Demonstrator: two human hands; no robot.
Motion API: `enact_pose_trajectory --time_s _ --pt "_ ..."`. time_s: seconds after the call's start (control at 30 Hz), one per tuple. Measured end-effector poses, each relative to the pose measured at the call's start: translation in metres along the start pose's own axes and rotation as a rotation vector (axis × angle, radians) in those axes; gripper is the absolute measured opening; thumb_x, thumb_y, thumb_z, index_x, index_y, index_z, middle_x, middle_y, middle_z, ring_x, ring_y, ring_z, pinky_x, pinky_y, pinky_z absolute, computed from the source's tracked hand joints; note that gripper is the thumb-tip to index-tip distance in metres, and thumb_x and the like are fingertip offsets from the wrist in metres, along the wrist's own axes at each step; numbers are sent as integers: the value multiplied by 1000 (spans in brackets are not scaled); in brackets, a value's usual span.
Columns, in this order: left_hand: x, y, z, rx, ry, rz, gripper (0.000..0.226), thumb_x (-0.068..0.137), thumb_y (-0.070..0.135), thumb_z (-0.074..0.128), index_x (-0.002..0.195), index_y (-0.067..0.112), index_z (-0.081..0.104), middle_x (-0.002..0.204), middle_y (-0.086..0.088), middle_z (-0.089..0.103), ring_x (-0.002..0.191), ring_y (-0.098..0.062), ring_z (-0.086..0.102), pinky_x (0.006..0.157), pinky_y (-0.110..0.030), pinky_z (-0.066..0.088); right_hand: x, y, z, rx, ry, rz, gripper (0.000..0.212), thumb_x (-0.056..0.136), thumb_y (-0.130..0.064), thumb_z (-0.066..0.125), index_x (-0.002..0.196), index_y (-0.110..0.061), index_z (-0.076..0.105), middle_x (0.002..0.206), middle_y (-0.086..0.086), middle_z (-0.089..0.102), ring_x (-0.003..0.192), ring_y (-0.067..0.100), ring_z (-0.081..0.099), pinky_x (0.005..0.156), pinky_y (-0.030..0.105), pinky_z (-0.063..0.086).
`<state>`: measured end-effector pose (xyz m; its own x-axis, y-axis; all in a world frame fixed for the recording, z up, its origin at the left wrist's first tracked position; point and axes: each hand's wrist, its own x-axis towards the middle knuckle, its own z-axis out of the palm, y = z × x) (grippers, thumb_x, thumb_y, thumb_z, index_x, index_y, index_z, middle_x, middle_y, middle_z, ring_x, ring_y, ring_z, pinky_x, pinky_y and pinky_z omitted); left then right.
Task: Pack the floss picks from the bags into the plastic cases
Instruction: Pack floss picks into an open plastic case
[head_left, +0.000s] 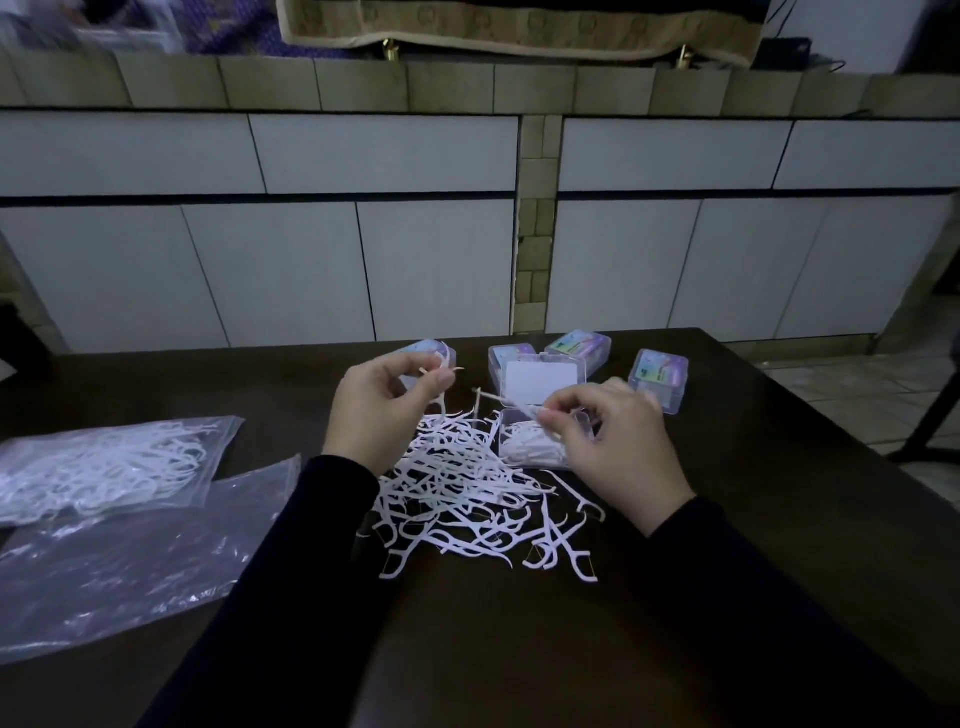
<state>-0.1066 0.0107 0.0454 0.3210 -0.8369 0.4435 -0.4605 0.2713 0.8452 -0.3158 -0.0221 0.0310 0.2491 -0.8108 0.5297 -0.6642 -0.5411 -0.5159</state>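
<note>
A loose pile of white floss picks (467, 493) lies on the dark table (519, 649) in front of me. Behind it stands an open clear plastic case (524, 447) with picks inside and its lid (543, 382) raised. My left hand (374, 415) pinches a few floss picks above the pile's far left. My right hand (618, 447) pinches floss picks over the open case. At the far left lies a clear bag (104, 467) full of picks, with an emptied bag (130, 561) in front of it.
Several closed plastic cases with coloured labels stand behind the open one: one (431, 353) at the left, two (582, 345) in the middle, one (660, 379) at the right. The table's right edge (831, 441) drops to a tiled floor. A white tiled wall rises behind.
</note>
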Motion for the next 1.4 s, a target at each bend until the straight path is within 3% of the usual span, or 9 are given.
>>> enact_pose_trajectory --time_s 0.1,0.2,0.4,0.57,0.7,0.9,1.1,1.27,1.4 --pt "-1 3 13 -54 27 15 7 86 23 68 91 19 71 69 8 63 60 -7 56 54 -17 46 13 12 -5 -17 0 54 12 91 -37 61 95 -27 68 77 -26 45 84 -2 39 102 44 34" --pt "0 9 33 -67 -2 43 6 87 19 68 92 16 70 62 14 58 50 3 50 48 -8 38 25 24 -4 -158 -161 30 17 92 -41 59 100 -29 68 84 -23 50 86 -3 36 103 39 26" --pt "8 4 65 -104 -56 58 7 88 19 67 87 26 68 79 4 68 65 -3 59 58 -14 47 41 36 1 -251 -291 -28 16 86 -49 62 95 -38 70 102 -17 63 103 10 44 92 36 25" --pt "17 -1 84 -32 -105 86 11 89 23 66 85 33 65 80 8 66 70 -16 60 62 -27 50 41 39 1 -176 -316 -56 28 91 -52 53 111 -39 67 113 -16 60 110 8 42 97 37 27" --pt "18 -2 88 174 -176 195 6 90 26 64 94 27 68 88 11 64 70 0 52 66 -20 43 40 47 -7 -101 -247 39 32 92 -49 53 120 -36 61 116 -10 58 108 7 43 101 43 37" --pt "17 3 93 650 -411 276 27 92 35 58 118 28 65 113 5 65 106 -12 53 93 -31 44 32 52 -10 -110 -325 150 63 69 -67 67 125 -38 57 120 -12 46 119 10 40 101 35 35" --pt "19 -2 65 497 -277 180 31 92 35 58 123 30 61 115 8 60 108 -9 51 96 -32 45 28 62 -11 -101 -419 222 75 57 -71 74 124 -45 52 126 -13 49 122 13 41 103 39 36" --pt "22 -11 48 475 -447 -102 32 92 33 61 124 31 58 99 13 66 96 -4 57 83 -22 43 27 63 -10 -5 -434 235 72 62 -60 79 126 -41 53 126 -13 53 109 5 41 95 31 40" --pt "21 -14 53 429 -396 -159 20 89 37 64 106 28 67 91 11 66 87 -4 59 73 -22 45 26 62 -10 17 -434 232 71 63 -58 80 126 -40 52 128 -11 54 108 5 41 93 29 40"
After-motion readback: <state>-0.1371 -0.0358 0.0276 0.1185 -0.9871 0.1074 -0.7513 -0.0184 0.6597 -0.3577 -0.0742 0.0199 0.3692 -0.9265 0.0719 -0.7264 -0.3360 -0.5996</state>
